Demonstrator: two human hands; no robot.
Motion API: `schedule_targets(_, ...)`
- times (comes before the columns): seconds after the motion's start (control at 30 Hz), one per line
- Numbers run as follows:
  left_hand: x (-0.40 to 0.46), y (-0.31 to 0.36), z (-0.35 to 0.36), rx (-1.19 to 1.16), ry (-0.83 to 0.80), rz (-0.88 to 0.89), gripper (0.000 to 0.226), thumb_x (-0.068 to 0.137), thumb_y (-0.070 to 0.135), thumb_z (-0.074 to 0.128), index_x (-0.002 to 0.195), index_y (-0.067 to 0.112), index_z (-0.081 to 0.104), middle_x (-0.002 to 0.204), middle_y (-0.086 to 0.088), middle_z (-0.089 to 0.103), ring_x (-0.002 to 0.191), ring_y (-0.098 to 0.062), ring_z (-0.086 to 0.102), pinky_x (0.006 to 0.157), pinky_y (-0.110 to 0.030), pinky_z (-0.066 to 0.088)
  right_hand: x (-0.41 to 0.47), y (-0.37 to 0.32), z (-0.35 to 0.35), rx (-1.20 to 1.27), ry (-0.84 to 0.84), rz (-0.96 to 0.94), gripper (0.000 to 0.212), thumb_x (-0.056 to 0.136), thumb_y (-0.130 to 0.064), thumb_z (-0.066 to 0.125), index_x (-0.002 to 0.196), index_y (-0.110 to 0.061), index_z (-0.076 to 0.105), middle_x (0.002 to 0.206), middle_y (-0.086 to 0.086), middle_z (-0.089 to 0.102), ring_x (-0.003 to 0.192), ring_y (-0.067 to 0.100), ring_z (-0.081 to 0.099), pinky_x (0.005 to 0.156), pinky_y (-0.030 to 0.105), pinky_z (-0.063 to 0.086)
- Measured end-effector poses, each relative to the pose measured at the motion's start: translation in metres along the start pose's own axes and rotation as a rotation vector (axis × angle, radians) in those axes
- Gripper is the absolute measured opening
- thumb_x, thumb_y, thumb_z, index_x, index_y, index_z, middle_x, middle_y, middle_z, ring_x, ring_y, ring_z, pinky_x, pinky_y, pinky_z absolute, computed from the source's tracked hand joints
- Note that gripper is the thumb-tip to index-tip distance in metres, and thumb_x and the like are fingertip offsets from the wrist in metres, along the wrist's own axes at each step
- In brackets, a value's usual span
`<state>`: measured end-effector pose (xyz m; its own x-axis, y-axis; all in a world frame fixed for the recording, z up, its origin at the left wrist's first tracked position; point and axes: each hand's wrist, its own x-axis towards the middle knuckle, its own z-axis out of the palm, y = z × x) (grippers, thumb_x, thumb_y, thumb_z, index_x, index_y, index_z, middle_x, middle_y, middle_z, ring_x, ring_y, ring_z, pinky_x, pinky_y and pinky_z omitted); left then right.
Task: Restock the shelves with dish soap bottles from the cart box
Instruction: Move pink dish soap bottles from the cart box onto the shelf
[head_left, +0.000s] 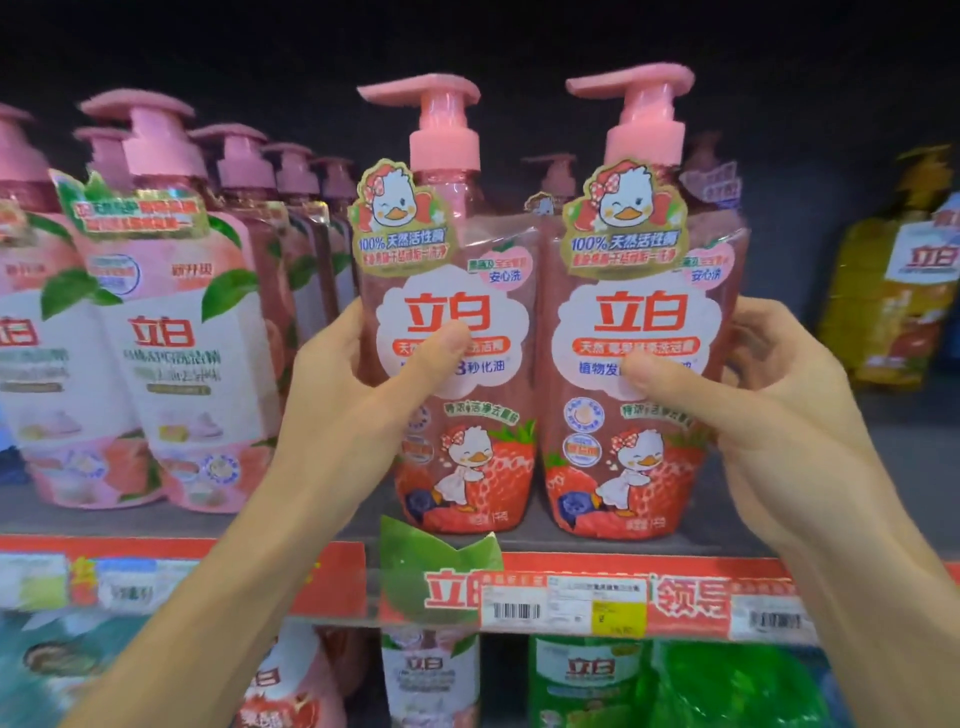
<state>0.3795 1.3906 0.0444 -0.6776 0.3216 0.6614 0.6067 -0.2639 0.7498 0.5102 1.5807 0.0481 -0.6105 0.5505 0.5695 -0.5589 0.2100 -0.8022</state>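
Note:
Two pink pump bottles of dish soap with a duck-and-strawberry label stand side by side at the shelf's front. My left hand (363, 374) grips the left bottle (457, 291), thumb across its label. My right hand (737, 384) grips the right bottle (644, 280), thumb on the front and fingers round its right side. The bottoms of both bottles sit at the grey shelf board (727, 540). More bottles of the same kind stand behind them, mostly hidden.
A row of pink pump bottles with white labels (176, 332) fills the shelf to the left. A yellow bottle (893, 291) stands at the far right. A red price strip (571, 597) runs along the shelf edge; pink and green refill packs (597, 680) lie on the shelf below.

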Motion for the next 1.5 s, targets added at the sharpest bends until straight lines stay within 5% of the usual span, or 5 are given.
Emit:
schedule_targets(0.23, -0.004, -0.005, -0.002, 0.122, 0.017, 0.088, 0.075, 0.086, 0.051, 0.065, 0.147, 0.020, 0.036, 0.130, 0.012, 0.063, 0.118, -0.003, 0.060, 0.102, -0.037, 0.050, -0.009, 0.000, 0.005, -0.120, 0.011, 0.011, 0.055, 0.056, -0.027, 0.081, 0.106, -0.025, 0.058, 0.100, -0.014, 0.076, 0.097, 0.006, 0.072, 0.070, 0.020, 0.058)
schedule_targets(0.5, -0.005, -0.006, -0.008, 0.246, -0.023, 0.093, 0.069, 0.090, 0.057, 0.054, 0.148, 0.026, 0.032, 0.113, 0.029, 0.066, 0.105, 0.011, 0.061, 0.086, -0.008, 0.047, -0.029, -0.006, 0.015, -0.521, 0.064, -0.020, 0.046, 0.070, -0.042, 0.085, 0.110, -0.036, 0.065, 0.103, -0.022, 0.073, 0.095, -0.005, 0.068, 0.079, 0.020, 0.056)
schedule_targets(0.7, -0.033, -0.001, 0.007, 0.449, 0.080, 0.043, 0.108, 0.073, 0.067, 0.071, 0.155, 0.026, 0.014, 0.148, 0.006, 0.042, 0.134, -0.016, 0.046, 0.109, -0.045, 0.041, -0.033, -0.006, 0.025, -0.675, 0.146, 0.018, 0.066, 0.062, -0.051, 0.088, 0.117, -0.037, 0.053, 0.099, -0.029, 0.065, 0.093, -0.009, 0.062, 0.088, 0.026, 0.053)
schedule_targets(0.97, -0.040, 0.014, 0.018, 0.743, 0.109, -0.012, 0.121, 0.076, 0.064, 0.069, 0.156, 0.012, -0.005, 0.151, -0.007, 0.031, 0.134, -0.029, 0.043, 0.098, -0.046, 0.044, -0.031, -0.010, 0.024, -0.713, 0.139, 0.061, 0.074, 0.063, -0.051, 0.089, 0.121, -0.032, 0.047, 0.108, -0.022, 0.064, 0.102, 0.002, 0.063, 0.091, 0.030, 0.053)
schedule_targets(1.5, -0.010, 0.004, 0.023, 0.725, 0.080, -0.103, 0.118, 0.081, 0.048, 0.074, 0.155, 0.007, -0.007, 0.151, -0.014, 0.034, 0.134, -0.034, 0.042, 0.104, -0.045, 0.038, -0.025, 0.004, 0.021, -0.630, 0.120, 0.075, 0.079, 0.066, -0.051, 0.087, 0.127, -0.032, 0.042, 0.115, -0.016, 0.063, 0.111, 0.011, 0.062, 0.093, 0.034, 0.052)
